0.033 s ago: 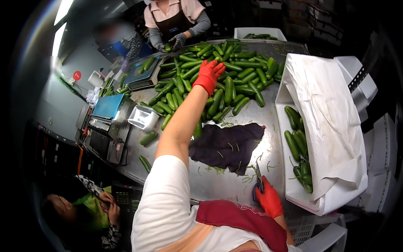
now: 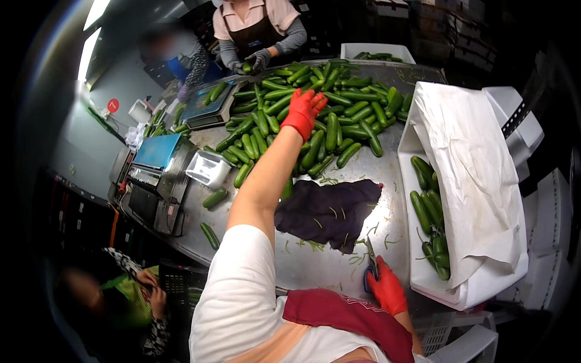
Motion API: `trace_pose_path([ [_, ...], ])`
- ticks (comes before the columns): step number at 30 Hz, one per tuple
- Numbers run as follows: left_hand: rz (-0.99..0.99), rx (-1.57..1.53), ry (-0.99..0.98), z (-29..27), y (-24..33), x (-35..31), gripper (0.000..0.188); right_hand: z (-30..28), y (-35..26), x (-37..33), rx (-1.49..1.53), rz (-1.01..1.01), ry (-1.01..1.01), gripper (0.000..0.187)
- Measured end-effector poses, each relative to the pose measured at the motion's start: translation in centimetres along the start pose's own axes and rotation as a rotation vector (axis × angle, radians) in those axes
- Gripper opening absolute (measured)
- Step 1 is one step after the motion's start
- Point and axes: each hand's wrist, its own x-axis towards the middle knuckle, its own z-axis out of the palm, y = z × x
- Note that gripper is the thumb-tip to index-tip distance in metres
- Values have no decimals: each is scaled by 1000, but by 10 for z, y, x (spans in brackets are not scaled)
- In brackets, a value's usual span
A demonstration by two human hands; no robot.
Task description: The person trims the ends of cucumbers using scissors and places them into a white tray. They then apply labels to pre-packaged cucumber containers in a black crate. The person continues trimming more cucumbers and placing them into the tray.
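Observation:
My left hand point(image 2: 305, 111), in a red glove, is stretched out over a large heap of green cucumbers point(image 2: 331, 130). Its fingers are spread, and none of the cucumbers is gripped in it. Near the table's front edge, my right hand point(image 2: 388, 289), also red-gloved, is closed round a pair of scissors point(image 2: 372, 257) with dark blue handles. The blades point away from me. Between my hands a dark cloth point(image 2: 330, 212) lies on the metal table point(image 2: 387, 160), with thin cut green stems on and around it.
At right stands a white foam box point(image 2: 404, 175) holding several cucumbers, partly covered by a white sheet point(image 2: 469, 163). Scales point(image 2: 209, 112) and a clear plastic tub point(image 2: 209, 169) are at left. A co-worker's gloved hands point(image 2: 257, 60) hold a cucumber across the table; another person sits lower left.

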Motion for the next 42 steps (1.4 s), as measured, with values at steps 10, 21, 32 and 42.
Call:
trace_pose_path([
  [10,-527,307,-678,-100,17,-291,31,17,-1,5,-406,-272,131,34],
  [21,-264,381,-81,-280,83,-581,33,56,-63,20,50,-566,-253,43],
  [32,196,405,701,-370,150,-786,30,348,-185,-204,-389,-730,-1336,35],
  [42,251,350,1197,-412,204,-1025,29,467,-165,-342,-407,-838,-1802,31],
])
